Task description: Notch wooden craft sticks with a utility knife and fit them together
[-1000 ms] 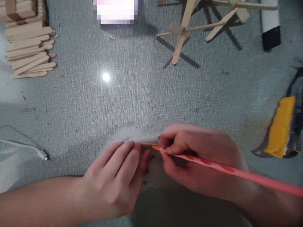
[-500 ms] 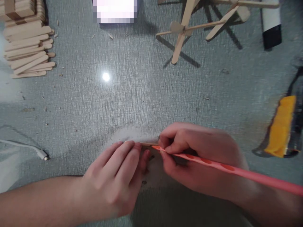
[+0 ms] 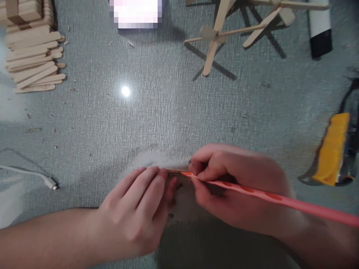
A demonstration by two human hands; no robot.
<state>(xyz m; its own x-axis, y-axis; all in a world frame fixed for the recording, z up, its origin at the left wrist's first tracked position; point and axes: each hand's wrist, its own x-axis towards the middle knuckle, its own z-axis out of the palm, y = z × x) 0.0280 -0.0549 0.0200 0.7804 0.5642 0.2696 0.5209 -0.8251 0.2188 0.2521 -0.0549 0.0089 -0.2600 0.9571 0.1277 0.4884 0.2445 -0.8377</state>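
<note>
My left hand (image 3: 140,209) is closed on a thin craft stick (image 3: 174,171), seen nearly edge-on, with its fingers folded over the far side. My right hand (image 3: 232,186) pinches a pink pencil (image 3: 246,191) with orange hollows along its shaft. The pencil's tip touches or lies very close to the stick, just right of my left fingertips. Most of the stick is hidden by my fingers, so any mark on it cannot be made out.
Loose craft sticks (image 3: 36,61) lie at upper left below banded bundles (image 3: 28,11). A craft-stick frame (image 3: 215,45) stands at the top right beside a white-and-black object (image 3: 321,33). A yellow-and-black tool (image 3: 332,149) lies right, a white cable (image 3: 33,172) left, a blurred-out box (image 3: 137,15) at top.
My right hand and the pencil have shifted very slightly to the right. My left hand stays in place on the craft stick.
</note>
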